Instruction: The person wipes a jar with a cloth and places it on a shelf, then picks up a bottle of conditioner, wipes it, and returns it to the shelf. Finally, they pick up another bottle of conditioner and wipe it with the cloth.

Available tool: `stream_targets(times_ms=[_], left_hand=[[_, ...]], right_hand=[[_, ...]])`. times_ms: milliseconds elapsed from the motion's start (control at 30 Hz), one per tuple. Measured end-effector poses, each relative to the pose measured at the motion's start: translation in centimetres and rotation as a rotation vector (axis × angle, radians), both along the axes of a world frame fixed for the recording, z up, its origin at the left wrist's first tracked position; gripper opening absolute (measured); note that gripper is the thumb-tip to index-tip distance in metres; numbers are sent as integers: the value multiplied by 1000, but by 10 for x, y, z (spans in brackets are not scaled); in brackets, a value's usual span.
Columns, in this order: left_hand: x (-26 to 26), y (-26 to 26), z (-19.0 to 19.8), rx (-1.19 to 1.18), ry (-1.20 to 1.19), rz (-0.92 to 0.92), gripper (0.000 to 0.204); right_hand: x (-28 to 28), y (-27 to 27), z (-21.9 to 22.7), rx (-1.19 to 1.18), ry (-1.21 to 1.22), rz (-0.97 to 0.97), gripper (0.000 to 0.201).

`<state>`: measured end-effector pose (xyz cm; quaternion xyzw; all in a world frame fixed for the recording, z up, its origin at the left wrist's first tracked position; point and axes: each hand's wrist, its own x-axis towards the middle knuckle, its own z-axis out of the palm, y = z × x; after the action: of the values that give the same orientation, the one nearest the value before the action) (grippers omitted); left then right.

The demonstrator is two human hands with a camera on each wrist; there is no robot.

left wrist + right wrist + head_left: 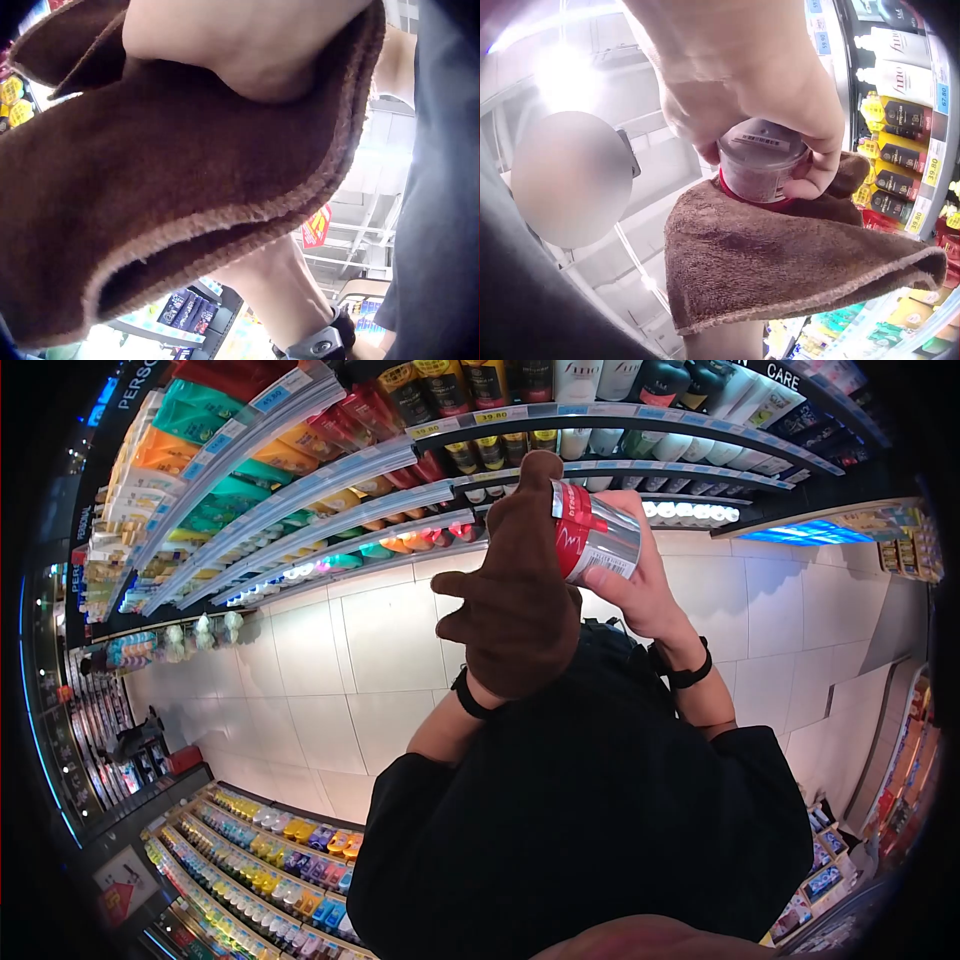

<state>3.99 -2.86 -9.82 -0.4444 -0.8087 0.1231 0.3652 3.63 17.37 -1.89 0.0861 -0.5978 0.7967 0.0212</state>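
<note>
On the left, the left hand point(515, 595) is covered by a brown cloth point(520, 575) and presses this cloth against the red and silver can point(592, 535). Its fingers are hidden under the fabric, so I cannot tell if they curl or stay flat. The can is held up in the air in front of the store shelves point(330, 500), well above the floor. On the right, the right hand point(640, 585) grips the can, with its fingers point(817, 161) wrapped around the bottom end. To wipe well, I judge the right hand should keep a firm hold and turn the can slowly, while the cloth stays flat on the surface and covers the whole side, also the rim
</note>
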Motion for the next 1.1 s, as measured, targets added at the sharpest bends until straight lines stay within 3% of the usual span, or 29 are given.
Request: stream_targets(times_ms=[67, 133, 167, 200, 267, 333, 367, 433, 467, 533, 600, 667, 733, 800, 867, 900, 967, 1000, 1033, 1100], left_hand=[[2, 0, 1, -83, 104, 27, 22], [2, 3, 13, -316, 28, 360, 27], [7, 6, 24, -316, 29, 362, 27], [13, 12, 52, -216, -78, 416, 30], [8, 21, 94, -113, -186, 470, 39], [-11, 21, 117, 722, -946, 65, 72], [-15, 20, 116, 728, -944, 69, 72], [-19, 18, 114, 782, -1276, 38, 97], [-20, 16, 111, 788, -1274, 38, 97], [-22, 15, 107, 763, -1134, -22, 95], [-13, 15, 97, 746, -1003, 37, 93], [-7, 8, 58, 510, -860, 67, 90], [-11, 2, 54, 567, -823, 80, 98], [-19, -2, 57, 630, -779, 98, 106], [-34, -5, 65, 969, -1167, -54, 105], [-40, 1, 68, 1167, -1145, -19, 104], [-47, -2, 80, 1239, -1137, -13, 102], [-52, -3, 85, 1297, -1145, -13, 101], [-64, -13, 74, 1152, -872, -115, 100], [-78, -26, 68, 1172, -914, -126, 100]], right_hand=[[1, 1, 2, 49, 22, -11, 72], [-1, 4, 1, 99, 48, -21, 76], [-4, 10, -3, 265, 188, -50, 81], [-6, 14, -6, 432, 328, -79, 87], [-8, 17, -16, 482, 396, -119, 91], [-9, 17, -21, 531, 467, -154, 96], [-10, 16, -23, 500, 503, -182, 98], [-10, 15, -26, 422, 476, -219, 108], [-6, 12, -24, 426, 479, -214, 108], [-2, 4, -17, 11, 161, -193, 113], [-5, 3, -18, 8, 156, -183, 117], [-10, -5, -14, -43, 183, -150, 119], [-15, -14, -12, -45, 186, -132, 121], [-22, -29, -15, 29, 269, -199, 118], [-31, -44, -19, 85, 284, -248, 116], [-39, -50, -19, 264, 406, -333, 117], [-51, -54, -8, 595, 578, -432, 112], [-53, -53, -3, 598, 600, -418, 112], [-54, -50, 2, 715, 614, -360, 107], [-57, -51, 11, 865, 622, -275, 97]])
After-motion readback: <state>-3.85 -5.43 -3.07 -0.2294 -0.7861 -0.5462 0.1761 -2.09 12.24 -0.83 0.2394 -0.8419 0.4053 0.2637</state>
